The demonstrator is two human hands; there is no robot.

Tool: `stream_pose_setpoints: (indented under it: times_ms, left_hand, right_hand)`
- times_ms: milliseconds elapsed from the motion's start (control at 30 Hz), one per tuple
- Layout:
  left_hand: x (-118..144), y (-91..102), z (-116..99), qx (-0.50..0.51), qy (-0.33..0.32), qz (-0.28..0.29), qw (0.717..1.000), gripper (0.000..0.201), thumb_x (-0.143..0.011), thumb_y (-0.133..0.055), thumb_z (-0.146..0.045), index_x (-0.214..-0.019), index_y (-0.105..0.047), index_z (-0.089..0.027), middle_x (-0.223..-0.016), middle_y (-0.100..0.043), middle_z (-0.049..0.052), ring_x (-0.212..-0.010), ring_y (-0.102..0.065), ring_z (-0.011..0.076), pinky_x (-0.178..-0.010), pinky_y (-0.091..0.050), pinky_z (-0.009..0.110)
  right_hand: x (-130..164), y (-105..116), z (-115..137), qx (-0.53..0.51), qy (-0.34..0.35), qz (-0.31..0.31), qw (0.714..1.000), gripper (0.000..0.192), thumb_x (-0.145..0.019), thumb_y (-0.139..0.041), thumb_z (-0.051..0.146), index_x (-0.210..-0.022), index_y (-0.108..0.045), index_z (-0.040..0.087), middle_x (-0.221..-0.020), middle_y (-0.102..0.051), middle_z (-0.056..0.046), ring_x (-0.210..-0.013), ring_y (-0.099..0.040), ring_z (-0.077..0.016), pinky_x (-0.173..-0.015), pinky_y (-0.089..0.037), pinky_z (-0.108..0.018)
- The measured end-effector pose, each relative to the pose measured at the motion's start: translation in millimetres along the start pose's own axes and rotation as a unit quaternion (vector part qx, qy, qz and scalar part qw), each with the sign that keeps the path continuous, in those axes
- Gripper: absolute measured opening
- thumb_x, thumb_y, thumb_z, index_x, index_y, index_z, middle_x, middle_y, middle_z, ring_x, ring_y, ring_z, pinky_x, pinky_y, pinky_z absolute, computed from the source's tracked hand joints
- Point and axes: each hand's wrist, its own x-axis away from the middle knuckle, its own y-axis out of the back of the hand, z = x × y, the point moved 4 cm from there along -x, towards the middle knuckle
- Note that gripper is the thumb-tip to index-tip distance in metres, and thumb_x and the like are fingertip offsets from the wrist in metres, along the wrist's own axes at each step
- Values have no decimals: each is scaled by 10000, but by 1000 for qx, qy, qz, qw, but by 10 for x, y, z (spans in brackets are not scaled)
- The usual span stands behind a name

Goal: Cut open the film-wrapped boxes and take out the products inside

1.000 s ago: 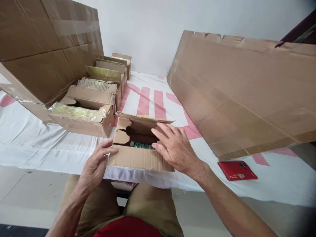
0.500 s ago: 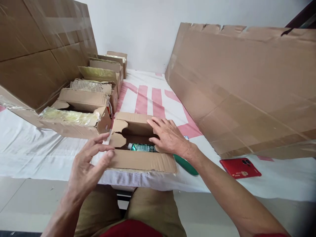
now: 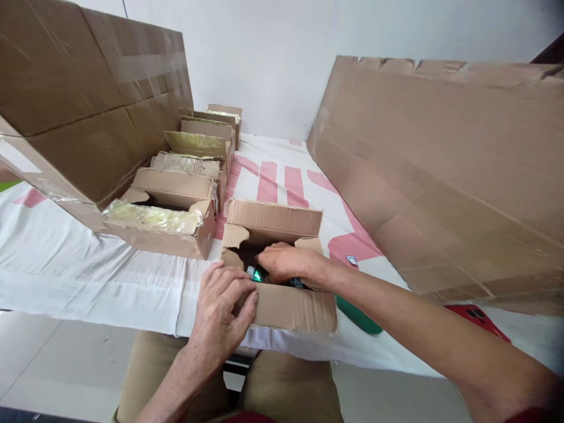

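Note:
A small open cardboard box [image 3: 273,220] stands at the near edge of the white cloth-covered table [image 3: 88,276]. My left hand [image 3: 222,305] lies on the box's near wall at its left corner, fingers curled over the edge. My right hand [image 3: 286,264] reaches down inside the box. Its fingers are curled around a green bottle [image 3: 255,275] that lies there, mostly hidden by the hand.
A row of similar small boxes [image 3: 176,188] runs back on the left beside a large taped carton [image 3: 79,100]. A big flattened cardboard sheet [image 3: 440,164] leans on the right. A green object [image 3: 359,317] and a red phone [image 3: 478,317] lie under my right forearm.
My right hand has dropped from the box's rim into the box onto the bottle. My left hand has come down from the air onto the near wall. The back flap now stands up.

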Motion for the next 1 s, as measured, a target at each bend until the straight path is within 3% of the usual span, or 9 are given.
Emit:
stream_pose_setpoints:
  times_ms: [133, 367, 500, 600, 667, 767, 867, 1000]
  left_hand:
    - [7, -37, 10, 11, 13, -16, 1000, 137, -940, -620, -113, -948, -653, -245, -948, -766, -1, -977, -719, 186, -1114, -390, 427]
    - [46, -71, 64, 16, 21, -31, 999, 118, -944, -623, -146, -906, -665, -249, -921, -768, -1, -923, -717, 195, -1108, -407, 462]
    - [36, -101, 65, 24, 19, -23, 999, 108, -947, -616, -164, -904, -669, -248, -913, -772, 3, -894, -720, 197, -1095, -419, 466]
    - [5, -141, 73, 20, 13, -5, 1000, 106, -954, -607, -182, -911, -674, -252, -922, -776, 8, -893, -719, 204, -1086, -432, 469]
    - [-23, -151, 88, 13, 4, 0, 1000, 109, -961, -603, -187, -904, -671, -250, -916, -772, 4, -874, -716, 202, -1080, -438, 467]
    - [-62, -93, 74, 5, -19, -8, 1000, 92, -966, -623, -214, -899, -677, -247, -948, -763, 17, -898, -714, 212, -997, -490, 433]
    - [-97, 66, -40, 1, -15, -43, 999, 65, -954, -670, -249, -1009, -705, -247, -1141, -743, 64, -1102, -696, 254, -985, -517, 415]
    - [-141, 250, -318, 45, 22, -104, 993, 451, -901, -768, -279, -1330, -629, -263, -1369, -650, 103, -1299, -618, 290, -1115, -482, 465]
  right_hand:
    - [-182, -92, 3, -19, 13, 11, 1000, 216, -750, -801, 245, -946, -795, 154, -907, -814, -116, -842, -769, -289, -652, -509, -324]
    - [-65, -139, -84, -81, -8, -18, 997, 296, -765, -758, 250, -1046, -765, 160, -992, -813, -112, -833, -751, -262, -639, -488, -294]
    - [66, 15, -168, -122, -34, -102, 987, 399, -759, -713, 221, -1145, -720, 118, -1126, -788, -178, -937, -742, -315, -708, -511, -335]
    - [267, 188, -235, -163, -28, -198, 966, 532, -782, -679, 194, -1309, -632, 145, -1294, -739, -149, -1114, -703, -291, -866, -528, -341]
    - [455, 302, -276, -259, 6, -281, 924, 572, -780, -679, 182, -1345, -595, 174, -1304, -735, -105, -1148, -689, -257, -929, -533, -342]
    - [789, 428, -326, -454, 83, -376, 803, 550, -760, -721, 220, -1296, -600, 187, -1188, -764, -69, -1081, -711, -233, -943, -560, -372]
    - [1115, 491, -325, -564, 117, -418, 703, 540, -747, -779, 286, -1253, -615, 193, -1160, -762, -65, -1071, -712, -230, -942, -580, -394]
    - [1399, 490, -219, -642, 127, -448, 609, 521, -711, -833, 347, -1176, -639, 210, -1106, -764, -46, -1055, -711, -228, -918, -602, -393]
